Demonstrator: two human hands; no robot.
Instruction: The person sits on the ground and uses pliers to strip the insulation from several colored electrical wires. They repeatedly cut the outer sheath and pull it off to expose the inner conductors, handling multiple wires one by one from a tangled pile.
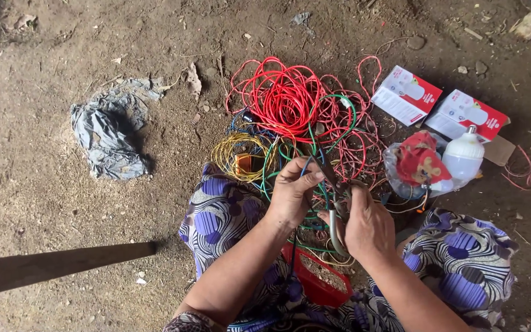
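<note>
Left hand [290, 193] pinching green wire [321, 184]; right hand [367, 227] gripping scissors [338, 206]

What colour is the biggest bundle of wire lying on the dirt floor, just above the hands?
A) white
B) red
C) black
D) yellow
B: the largest coil of wire is bright red and lies on the dirt beyond the left hand and right hand; the yellow coil beside it is clearly smaller.
</note>
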